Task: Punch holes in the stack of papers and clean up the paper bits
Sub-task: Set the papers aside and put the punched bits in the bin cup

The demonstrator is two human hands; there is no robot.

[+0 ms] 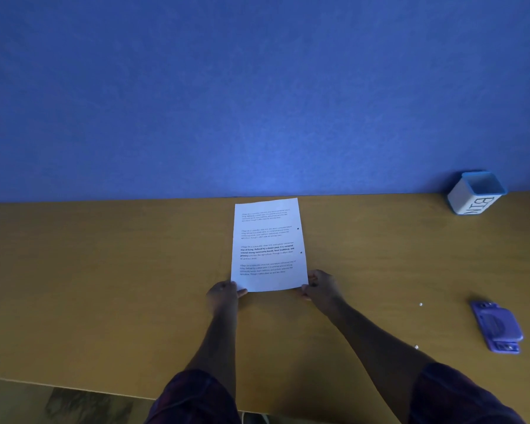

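Two hands pinch your stack of papers [268, 244] at its near corners: your left hand [224, 293] on the left corner, your right hand [320, 286] on the right, fingers curled over the edge. It lies on the worktop [104, 286], two holes along its right side.

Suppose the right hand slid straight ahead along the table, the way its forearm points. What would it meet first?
Probably nothing but the stack of papers that the right hand already grips; beyond that, the blue wall.
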